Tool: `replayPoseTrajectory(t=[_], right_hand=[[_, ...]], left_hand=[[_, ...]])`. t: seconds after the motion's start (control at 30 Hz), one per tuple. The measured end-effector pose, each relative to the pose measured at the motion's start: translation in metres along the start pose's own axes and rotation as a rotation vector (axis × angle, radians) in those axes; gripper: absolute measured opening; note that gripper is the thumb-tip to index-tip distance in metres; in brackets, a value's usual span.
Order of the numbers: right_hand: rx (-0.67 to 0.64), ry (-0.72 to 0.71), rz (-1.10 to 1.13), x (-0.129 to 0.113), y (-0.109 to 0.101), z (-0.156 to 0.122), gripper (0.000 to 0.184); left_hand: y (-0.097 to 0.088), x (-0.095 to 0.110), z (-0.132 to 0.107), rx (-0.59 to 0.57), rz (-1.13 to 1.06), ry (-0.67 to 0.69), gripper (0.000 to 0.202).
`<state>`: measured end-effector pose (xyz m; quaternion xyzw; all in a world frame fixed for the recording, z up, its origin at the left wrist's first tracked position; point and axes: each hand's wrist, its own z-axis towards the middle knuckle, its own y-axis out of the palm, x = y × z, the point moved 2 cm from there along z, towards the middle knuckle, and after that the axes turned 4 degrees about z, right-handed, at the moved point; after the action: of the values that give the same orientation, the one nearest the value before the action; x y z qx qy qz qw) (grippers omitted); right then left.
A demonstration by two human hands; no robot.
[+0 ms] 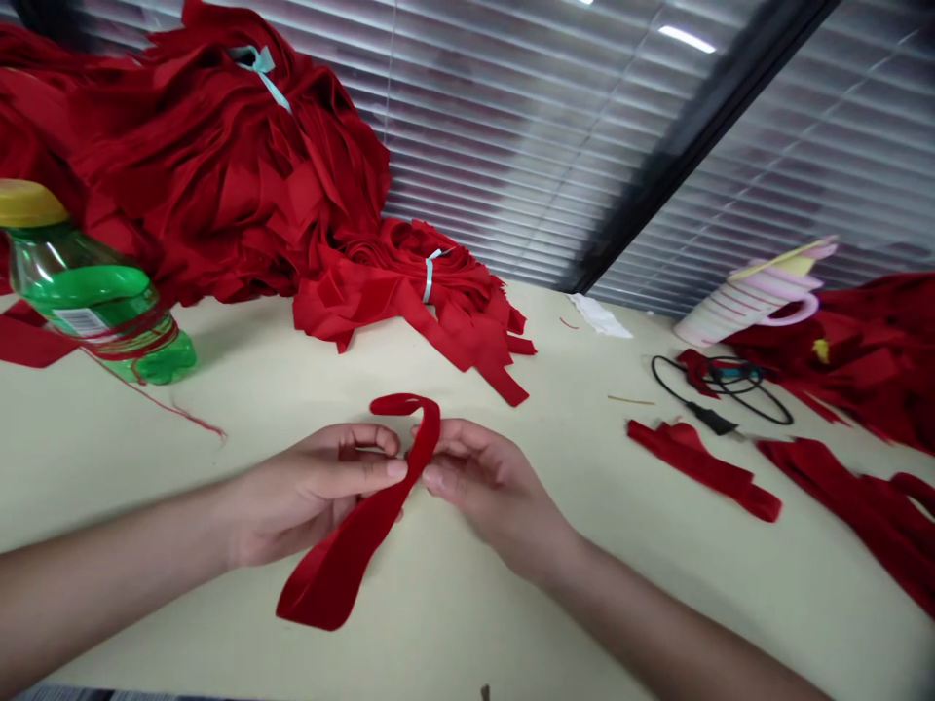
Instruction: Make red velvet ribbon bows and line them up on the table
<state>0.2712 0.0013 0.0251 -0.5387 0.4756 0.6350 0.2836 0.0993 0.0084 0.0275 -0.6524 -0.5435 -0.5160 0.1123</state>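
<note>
Holding a red strip [365, 531] over the bench [219, 643], with broad end toward the near edge and far end curled over. Pinching it midway between thumb and fingers of the left hand [307, 495]; pinching at its right side with thumb and bent fingers of the right hand [501, 492]. Facing a tied red fabric bundle [467, 297] farther back, then window blinds [497, 146].

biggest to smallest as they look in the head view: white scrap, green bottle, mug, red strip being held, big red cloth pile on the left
1. red cloth pile
2. green bottle
3. red strip and mug: too close to rank
4. white scrap
</note>
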Motion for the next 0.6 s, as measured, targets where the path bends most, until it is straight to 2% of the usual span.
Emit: replayPoseTrajectory(t=[0.13, 0.27, 0.5, 0.6], right_hand=[[0.099, -0.033, -0.068, 0.0, 0.0021, -0.001, 0.011], [0.142, -0.057, -0.099, -0.0016, 0.0027, -0.0013, 0.012], [0.118, -0.044, -0.093, -0.0003, 0.0031, -0.0028, 0.011], [0.09, -0.036, -0.016, 0.0018, 0.0026, -0.0015, 0.011]], left_hand=[[0.0015, -0.0004, 0.0005, 0.019, 0.013, 0.005, 0.025], [0.0016, -0.0011, 0.0013, 0.043, 0.026, 0.017, 0.021], [-0.0017, -0.0046, 0.0017, 0.029, 0.048, 0.03, 0.02], [-0.0013, -0.0059, 0.0024, -0.009, 0.039, 0.054, 0.021]])
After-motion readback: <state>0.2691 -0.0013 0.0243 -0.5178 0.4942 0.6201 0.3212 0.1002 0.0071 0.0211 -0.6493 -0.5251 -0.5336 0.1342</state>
